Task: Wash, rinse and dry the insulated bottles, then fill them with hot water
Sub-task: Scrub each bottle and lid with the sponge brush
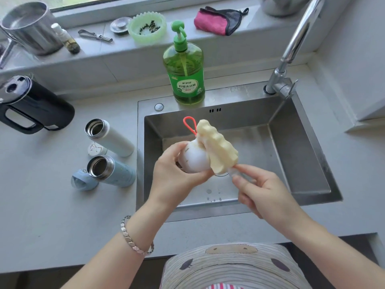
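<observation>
Over the steel sink (308,155), my left hand (173,176) grips a white rounded bottle part with a red loop (195,161). A cream sponge brush (216,147) lies against it, and my right hand (262,190) pinches the brush's clear handle. On the counter to the left stand two open insulated bottles, a white one (110,137) and a light blue one (112,172). A white lid (94,149) and a blue lid (83,181) lie beside them.
A green dish soap pump bottle (185,69) stands at the sink's back edge, with the tap (291,51) to its right. A black kettle (33,107) sits far left. The sill holds a steel pot (29,26), a green bowl (146,26) and a pink cloth (216,20).
</observation>
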